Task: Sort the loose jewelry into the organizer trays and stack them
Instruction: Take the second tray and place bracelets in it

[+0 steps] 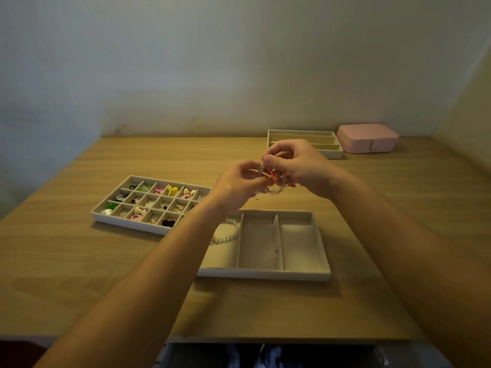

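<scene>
Both hands are up off the counter (79,261), working on a clump of beaded bracelets (281,181). Pink, red and clear beads as far as I can tell. The left hand (239,183) pinches one end. The right hand (303,166) has thumb and fingers (273,162) curled round the rest, so both are closed on the same bundle, which hangs in the air between them.

Looks like a detangling job to me, so don't yank the hands apart; if these are on elastic, that probably just tightens the knot. I'd tease one loop loose, let it fall free, then lay it flat in a slot.

Right below the fingers is the three-slot tray (265,274). Its middle and right slots look open, and a pearl bracelet (225,232) lies in the slot under the left wrist. Down and left of the fingers is the grid tray (127,224), packed with earrings and rings. Just behind the fingers is a long-slot tray (332,154), with a pink box (368,138) to its right.

Nothing really blocks the drop; the left forearm just hides part of that left slot.
</scene>
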A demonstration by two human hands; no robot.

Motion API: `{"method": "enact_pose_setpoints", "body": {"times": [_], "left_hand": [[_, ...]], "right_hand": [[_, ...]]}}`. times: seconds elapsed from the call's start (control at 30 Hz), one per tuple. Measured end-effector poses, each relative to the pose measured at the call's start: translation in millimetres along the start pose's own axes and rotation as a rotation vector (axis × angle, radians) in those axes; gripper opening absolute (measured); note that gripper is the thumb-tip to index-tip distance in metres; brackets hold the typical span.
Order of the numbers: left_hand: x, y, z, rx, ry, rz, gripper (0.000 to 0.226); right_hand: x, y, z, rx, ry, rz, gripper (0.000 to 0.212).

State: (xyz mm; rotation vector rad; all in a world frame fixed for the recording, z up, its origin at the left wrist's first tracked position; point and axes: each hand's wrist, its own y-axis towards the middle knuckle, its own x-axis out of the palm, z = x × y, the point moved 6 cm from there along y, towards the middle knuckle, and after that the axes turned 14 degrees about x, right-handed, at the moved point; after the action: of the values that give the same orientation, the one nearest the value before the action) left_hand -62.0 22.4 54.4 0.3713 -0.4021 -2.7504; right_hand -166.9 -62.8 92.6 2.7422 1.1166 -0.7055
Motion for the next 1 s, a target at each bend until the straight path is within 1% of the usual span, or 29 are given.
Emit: {"method": "enact_pose_setpoints", "body": {"times": [0.07,0.17,0.3,0.43,0.57,0.73,0.83,0.9,1.0], "left_hand": [[-5,-5,-1,-0.037,-0.055,-0.001,0.015],[-9,-13,-2,-0.075,-0.129,-0.034,0.024],[-12,-23,-4,-0.107,-0.224,-0.091,0.027],[-16,-33,-7,-0.12,-0.277,-0.086,0.017],[-23,-40,-11,-0.125,-0.28,-0.051,0.016],[-33,-49,-12,-0.133,-0.201,-0.048,0.016],[-31,-51,-2,-0.105,-0.124,-0.065,0.028],[-28,-51,6,-0.087,-0.159,-0.068,0.032],[-25,-52,15,-0.06,-0.21,-0.05,0.029]], "right_hand": [[0,-4,-5,0.004,0.053,-0.018,0.012],[0,-8,-9,0.003,0.087,-0.038,0.011],[1,-11,-14,0.003,0.062,-0.031,0.01],[3,-14,-22,0.01,0.016,-0.033,0.013],[6,-16,-27,0.031,-0.049,-0.043,0.013],[13,-17,-34,0.038,-0.148,-0.045,0.014],[18,-18,-41,0.034,-0.187,-0.055,0.015],[22,-20,-46,0.021,-0.221,-0.054,0.019],[29,-22,-54,-0.017,-0.281,-0.046,0.018]]}}
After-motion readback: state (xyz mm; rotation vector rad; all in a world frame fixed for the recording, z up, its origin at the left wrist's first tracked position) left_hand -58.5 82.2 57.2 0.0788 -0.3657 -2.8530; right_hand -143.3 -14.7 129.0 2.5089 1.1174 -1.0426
